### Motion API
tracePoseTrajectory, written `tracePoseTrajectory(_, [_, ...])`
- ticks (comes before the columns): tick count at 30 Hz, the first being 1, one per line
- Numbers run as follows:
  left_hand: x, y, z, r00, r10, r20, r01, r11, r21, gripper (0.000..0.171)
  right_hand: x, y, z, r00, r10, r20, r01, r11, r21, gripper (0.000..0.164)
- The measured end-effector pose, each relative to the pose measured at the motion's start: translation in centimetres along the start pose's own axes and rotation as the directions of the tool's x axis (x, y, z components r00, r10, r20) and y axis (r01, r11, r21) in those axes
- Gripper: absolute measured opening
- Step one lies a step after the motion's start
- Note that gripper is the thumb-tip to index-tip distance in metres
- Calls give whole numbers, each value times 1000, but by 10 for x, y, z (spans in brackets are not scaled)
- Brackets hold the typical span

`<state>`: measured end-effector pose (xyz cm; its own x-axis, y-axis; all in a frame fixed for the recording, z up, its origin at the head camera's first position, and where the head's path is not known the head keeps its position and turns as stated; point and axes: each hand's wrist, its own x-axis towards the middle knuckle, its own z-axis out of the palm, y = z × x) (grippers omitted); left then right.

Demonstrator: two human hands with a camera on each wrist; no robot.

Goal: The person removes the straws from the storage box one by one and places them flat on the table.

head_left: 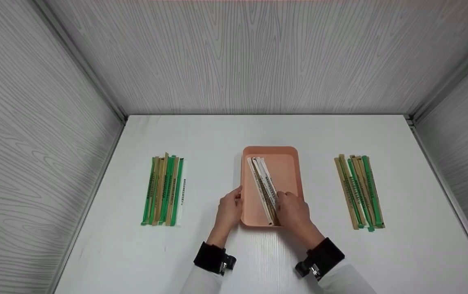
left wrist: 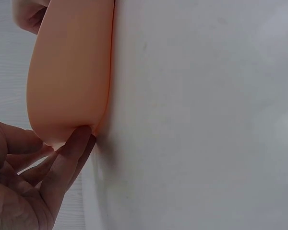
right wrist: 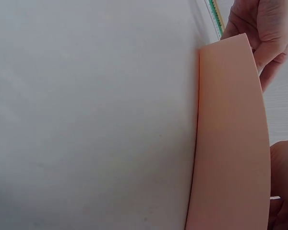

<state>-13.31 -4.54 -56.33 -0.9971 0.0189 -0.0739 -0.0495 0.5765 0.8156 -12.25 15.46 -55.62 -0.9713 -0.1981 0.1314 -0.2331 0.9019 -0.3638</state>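
Note:
A shallow salmon-pink tray holds several slim wrapped straws, white and brown, lying at a slant. My left hand grips the tray's left side near the front corner; in the left wrist view its fingers press the outer wall while the thumb lies at the rim. Inside the tray, my right hand bends its fingers round the front ends of the straws and covers them. The right wrist view shows this hand partly hidden behind the tray's front wall.
Left of the tray lies a row of green, brown and white wrapped straws. To its right lies a second such bunch, slightly fanned. The white table meets grey wood-grain panels at the back and both sides.

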Motion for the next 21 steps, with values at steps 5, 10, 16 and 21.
tracePoseTrajectory(5, [0, -1, 1, 1000, 22, -11, -22, 1000, -2, 45, 0, 1, -16, 999, 31, -6, -30, 992, 125, 29])
tracePoseTrajectory(10, [-1, -1, 1, 1000, 23, -12, -23, 1000, 1, 45, 1, 14, -40, 996, 77, -38, -66, 969, 237, 32])
tracePoseTrajectory(16, [0, -1, 1, 1000, -1, -3, 1, 1000, -9, 44, -2, 47, -71, 983, 156, -98, -124, 953, 275, 30])
tracePoseTrajectory(21, [0, 0, 0, 1000, -17, 3, 17, 1000, -22, 45, -10, 78, -86, 959, 250, -134, -220, 953, 207, 29])
